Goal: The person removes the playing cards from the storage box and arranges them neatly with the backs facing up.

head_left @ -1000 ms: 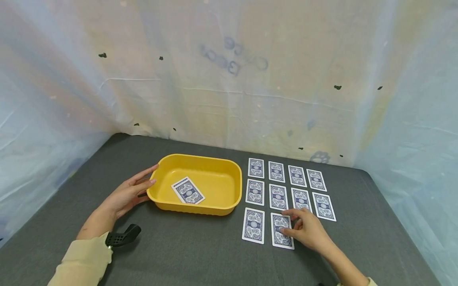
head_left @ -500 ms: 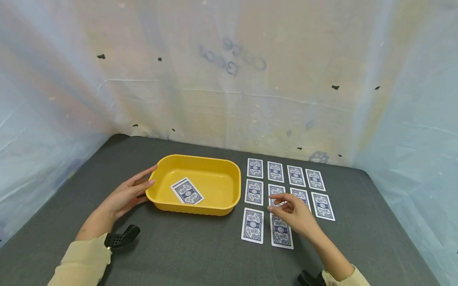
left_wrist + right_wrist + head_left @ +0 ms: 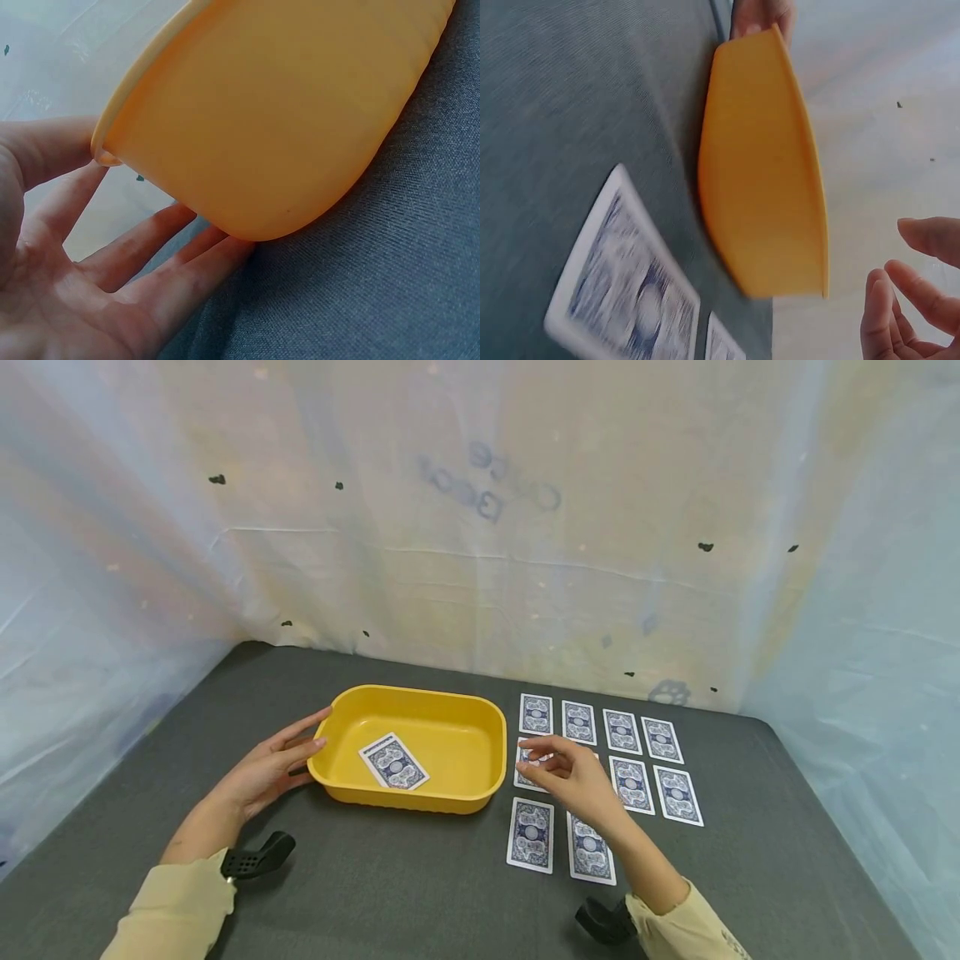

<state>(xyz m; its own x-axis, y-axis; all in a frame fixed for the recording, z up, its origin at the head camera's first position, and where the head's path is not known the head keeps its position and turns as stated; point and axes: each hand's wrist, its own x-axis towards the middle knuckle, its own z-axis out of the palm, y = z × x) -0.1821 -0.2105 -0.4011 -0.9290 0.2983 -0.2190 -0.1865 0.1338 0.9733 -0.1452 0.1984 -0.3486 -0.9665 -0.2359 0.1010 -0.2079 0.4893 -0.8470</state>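
**Right hand swings toward the tub**

The right hand has left the bottom-row cards and now hovers at centre frame beside the yellow tub, fingers loosely curled, holding nothing visible. The left hand stays flat-fingered against the tub's left wall. One card lies inside; the move looks like a fresh reach.

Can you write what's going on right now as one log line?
left hand: open, touching yellow tub | right hand: open, empty, above cards | tub: one card inside
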